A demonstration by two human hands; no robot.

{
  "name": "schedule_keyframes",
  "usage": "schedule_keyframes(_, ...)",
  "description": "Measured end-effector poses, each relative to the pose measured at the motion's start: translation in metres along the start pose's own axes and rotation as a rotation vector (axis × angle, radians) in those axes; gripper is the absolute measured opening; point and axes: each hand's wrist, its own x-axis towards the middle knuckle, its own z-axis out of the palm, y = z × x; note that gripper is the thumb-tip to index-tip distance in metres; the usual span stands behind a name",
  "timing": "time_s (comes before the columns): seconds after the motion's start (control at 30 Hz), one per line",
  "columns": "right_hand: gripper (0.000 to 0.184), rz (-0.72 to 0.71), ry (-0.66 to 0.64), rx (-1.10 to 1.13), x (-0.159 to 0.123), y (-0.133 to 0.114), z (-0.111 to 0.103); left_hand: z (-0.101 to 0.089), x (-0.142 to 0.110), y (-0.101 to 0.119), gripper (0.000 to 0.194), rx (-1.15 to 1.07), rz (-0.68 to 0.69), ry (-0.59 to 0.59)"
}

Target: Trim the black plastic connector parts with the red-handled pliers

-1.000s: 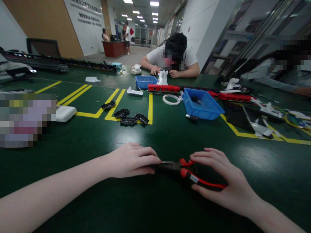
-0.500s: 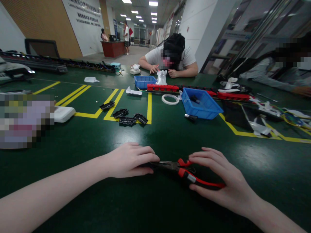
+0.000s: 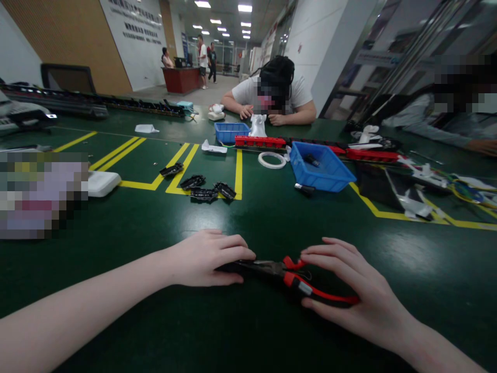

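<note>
Long-nose pliers (image 3: 289, 274) with red handles lie low over the green table, their jaws pointing left. My right hand (image 3: 361, 290) is wrapped loosely round the spread handles, fingertips on the upper one and thumb under the lower one. My left hand (image 3: 213, 259) pinches a dark, narrow black piece (image 3: 229, 267) at the jaw tips. Its fingers hide most of that piece, so I cannot tell its kind, nor whether the jaws grip it. Farther off, several black ribbed plastic parts (image 3: 204, 194) lie beside yellow tape lines.
A blue bin (image 3: 322, 173) with black items stands at the right, a black part (image 3: 305, 189) before it. Behind are a tape roll (image 3: 272, 160), a smaller blue bin (image 3: 232, 135) and a red strip (image 3: 260, 141). A white box (image 3: 104, 183) sits left. Another person (image 3: 303, 96) leans across the table.
My left thumb has shifted slightly left, and more of the black piece shows between thumb and fingers. The pliers and my right hand have barely moved. Another person appears by the far desk.
</note>
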Motion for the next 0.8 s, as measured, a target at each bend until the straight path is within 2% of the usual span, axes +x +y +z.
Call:
schedule_keyframes(0.17,0.041,-0.021,0.009,-0.025,0.0006,0.0011,-0.0022,0.0021,-0.0018,-0.0008,0.044,-0.057,-0.007,0.019)
schedule_keyframes(0.4,0.053,-0.172,0.002,-0.147,0.0003,0.0051,-0.0087,0.0032,-0.0035,0.0002,0.045,-0.11,-0.039,0.028)
schedule_keyframes(0.57,0.049,-0.106,0.017,-0.117,0.0,0.001,-0.0055,0.0029,-0.003,-0.0013,0.05,-0.152,-0.049,0.042)
schedule_keyframes(0.8,0.046,-0.041,0.055,-0.036,0.0002,-0.0015,-0.0008,0.0001,-0.001,0.0015,0.044,-0.118,-0.05,0.047)
